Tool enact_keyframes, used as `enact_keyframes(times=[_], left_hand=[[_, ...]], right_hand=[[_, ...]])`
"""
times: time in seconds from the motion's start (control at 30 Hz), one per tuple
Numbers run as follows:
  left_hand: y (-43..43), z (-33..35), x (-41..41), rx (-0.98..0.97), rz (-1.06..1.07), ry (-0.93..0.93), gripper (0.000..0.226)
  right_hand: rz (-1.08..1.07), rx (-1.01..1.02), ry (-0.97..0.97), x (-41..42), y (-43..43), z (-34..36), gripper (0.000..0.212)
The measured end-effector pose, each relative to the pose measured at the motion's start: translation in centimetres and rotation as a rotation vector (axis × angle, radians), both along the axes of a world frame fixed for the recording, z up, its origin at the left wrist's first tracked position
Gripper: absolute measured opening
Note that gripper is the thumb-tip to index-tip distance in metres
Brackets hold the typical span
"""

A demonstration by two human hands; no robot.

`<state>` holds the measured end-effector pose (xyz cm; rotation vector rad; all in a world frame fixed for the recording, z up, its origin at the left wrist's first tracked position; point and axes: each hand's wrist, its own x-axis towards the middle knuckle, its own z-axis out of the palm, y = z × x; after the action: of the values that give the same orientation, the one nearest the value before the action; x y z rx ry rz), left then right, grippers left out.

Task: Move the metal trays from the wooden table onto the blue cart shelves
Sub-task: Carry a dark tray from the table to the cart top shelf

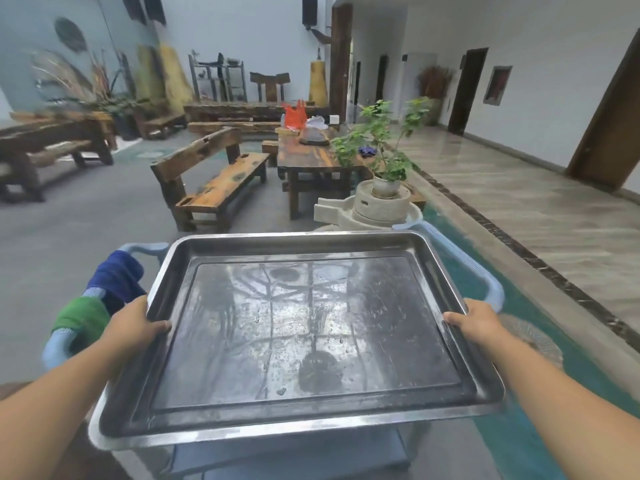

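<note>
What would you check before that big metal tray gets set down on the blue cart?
1. Grip on both sides: ok. The left hand and right hand each clasp a side rim of the metal tray.
2. Tray level: ok, roughly flat.
3. Tray empty: ok, only water droplets inside.
4. Tray lined up over the blue cart: ok, it sits between the cart's handles.
5. Shelf beneath free of things: cannot tell, the tray hides it.
6. Cloths draped on the left handle clear of the tray: cannot tell, they hang close to the left hand.
</note>
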<state>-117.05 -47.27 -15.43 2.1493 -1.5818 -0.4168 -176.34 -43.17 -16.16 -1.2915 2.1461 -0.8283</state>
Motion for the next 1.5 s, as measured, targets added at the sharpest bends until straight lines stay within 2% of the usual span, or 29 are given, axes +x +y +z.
enact_keyframes(times=[0.37,0.67,0.8,0.93,1.03,1.1,1.27,1.5], left_hand=[[-10.7,-4.6,1.9,0.05,0.076,0.076,0.029],[-16.7,-5.5,2.5,0.133,0.103,0.12,0.032],[-17.4,-6.7,2.0,0.139,0.136,0.121,0.032],[-17.1,-8.1,1.0,0.129,0.187,0.088,0.031],[-17.0,-9.4,0.5,0.109,0.206,0.097,0.032],[-17.0,-10.3,0.3,0.1,0.216,0.102,0.032],[-17.0,-12.3,0.1,0.123,0.218,0.064,0.034],[-17.1,-15.0,0.0,0.173,0.223,0.039,0.036]], right_hand=[[0.042,0.021,0.036,2.5,-13.3,-2.8,0.007],[0.035,0.045,0.035,3.4,-20.9,-4.6,0.018],[0.048,0.069,0.02,3.0,-22.6,-6.2,0.021],[0.048,0.067,0.017,2.3,-23.4,-7.8,0.036],[0.057,0.069,-0.007,2.1,-23.4,-9.2,0.033],[0.071,0.082,0.0,1.8,-23.5,-10.2,0.011],[0.065,0.134,0.022,1.1,-23.7,-13.1,0.021],[0.075,0.173,0.016,1.1,-22.9,-16.6,0.021]])
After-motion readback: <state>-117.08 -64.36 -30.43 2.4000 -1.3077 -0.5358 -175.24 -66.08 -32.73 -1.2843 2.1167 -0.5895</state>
